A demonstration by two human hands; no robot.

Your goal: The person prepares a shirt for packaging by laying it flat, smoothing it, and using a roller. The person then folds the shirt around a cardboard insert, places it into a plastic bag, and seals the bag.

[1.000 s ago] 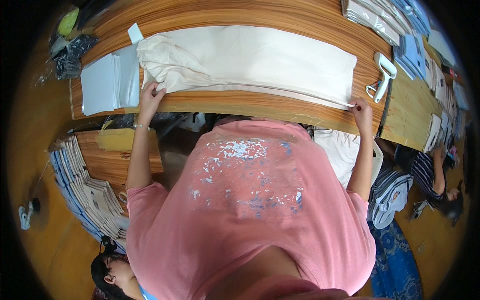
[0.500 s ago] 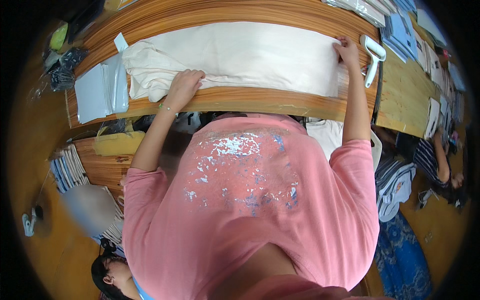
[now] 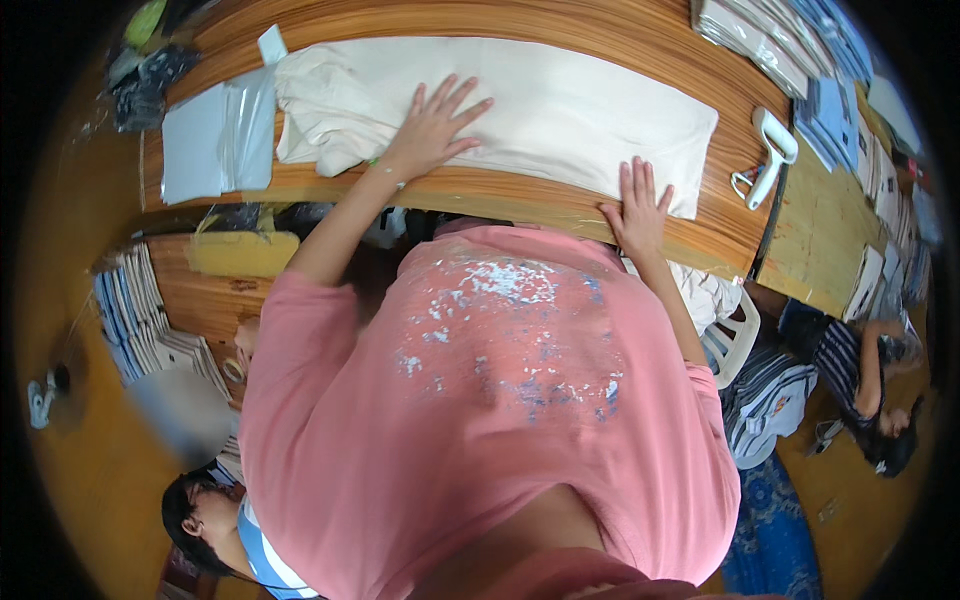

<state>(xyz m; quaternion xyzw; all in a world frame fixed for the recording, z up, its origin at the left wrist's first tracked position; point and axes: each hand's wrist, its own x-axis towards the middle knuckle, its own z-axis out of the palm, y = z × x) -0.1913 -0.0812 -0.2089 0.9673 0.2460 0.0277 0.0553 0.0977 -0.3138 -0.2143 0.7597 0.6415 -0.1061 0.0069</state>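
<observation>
A cream-white cloth garment point(image 3: 580, 115) lies folded into a long strip across the striped wooden table point(image 3: 480, 190). Its left end is bunched and wrinkled, while the right part is smooth. My left hand point(image 3: 432, 130) rests palm down on the cloth left of its middle, fingers spread. At the near edge toward the right end, my right hand point(image 3: 643, 208) lies flat with its fingertips on the cloth. Left of the garment are pale grey-white boards and clear plastic sleeves point(image 3: 222, 135). A white lint roller point(image 3: 772, 155) lies right of the cloth.
Stacks of packed garments point(image 3: 750, 40) stand at the back right, beside blue packs point(image 3: 828, 120). Dark plastic bags point(image 3: 150, 85) are at the far left. One person point(image 3: 205, 520) is at the lower left, another point(image 3: 855, 370) at the right. A white plastic chair point(image 3: 738, 340) stands behind my right arm.
My left hand has moved from the near edge up onto the cloth and spread out. My right hand let go of the far right corner and came down to the near edge.
</observation>
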